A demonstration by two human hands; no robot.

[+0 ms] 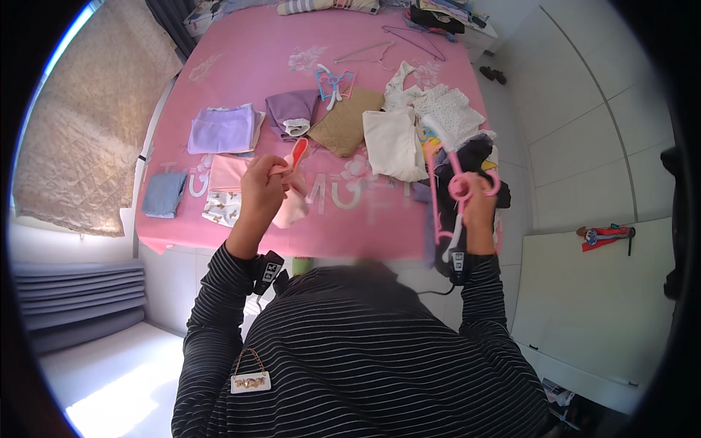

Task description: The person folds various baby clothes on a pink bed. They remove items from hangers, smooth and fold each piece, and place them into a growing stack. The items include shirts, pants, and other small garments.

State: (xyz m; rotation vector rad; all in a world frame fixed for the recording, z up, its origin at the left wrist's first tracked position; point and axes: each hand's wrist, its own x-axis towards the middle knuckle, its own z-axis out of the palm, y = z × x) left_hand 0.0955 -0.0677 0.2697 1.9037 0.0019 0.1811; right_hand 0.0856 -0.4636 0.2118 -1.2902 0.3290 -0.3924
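My left hand [264, 183] pinches a small light-pink garment [293, 205] by its upper edge, and a red inner side shows at the top. The rest of it hangs just above the bed. Raised over a pile of dark clothes [495, 150], my right hand [480, 203] grips pink plastic hangers [432, 180], with a white hanger part [452, 238] among them; how many there are I cannot tell. Left of my left hand are folded pink cloth [225, 172], white patterned cloth [219, 207] and folded blue denim [163, 194].
Folded purple [222, 130], mauve [285, 107], olive [350, 123] and cream clothes [393, 143] lie across the pink bedspread [246, 60]. Blue, pink and white hangers [334, 85] rest behind them, and a purple hanger [419, 41] is farther back. White printed garments [449, 115] lie at right.
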